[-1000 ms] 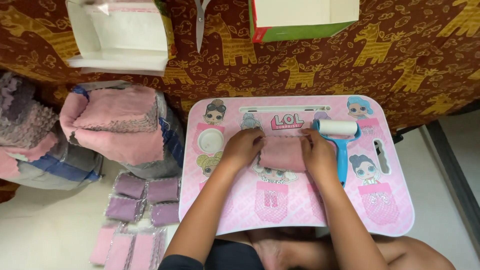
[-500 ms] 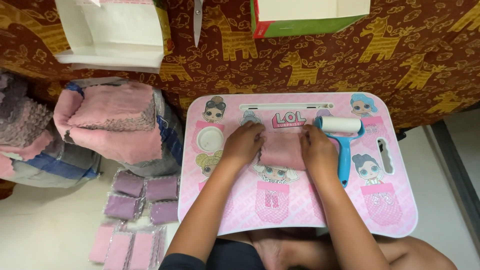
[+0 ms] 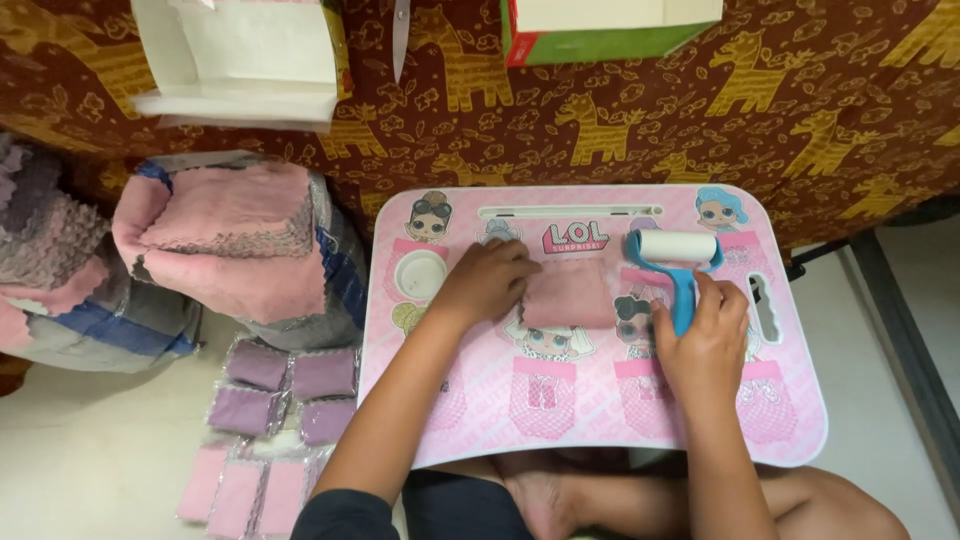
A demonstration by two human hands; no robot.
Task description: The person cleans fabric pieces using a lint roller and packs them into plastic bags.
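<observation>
A small folded pink cloth [image 3: 572, 294] lies on a pink lap table [image 3: 600, 440] printed with doll pictures. My left hand [image 3: 488, 281] presses its fingers on the cloth's left edge. My right hand [image 3: 703, 335] is closed around the blue handle of a lint roller [image 3: 677, 252], whose white roll lies just right of the cloth. My crossed legs show under the table's near edge.
A stack of pink cloths in a plastic bag [image 3: 228, 237] sits left of the table, with another pile [image 3: 45, 245] further left. Small packed purple and pink cloths [image 3: 270, 400] lie on the floor. A patterned brown spread [image 3: 600, 130] carries boxes [image 3: 600, 25] and scissors [image 3: 400, 30].
My right hand left the cloth and moved right to grip the lint roller's handle. My left hand stayed on the cloth.
</observation>
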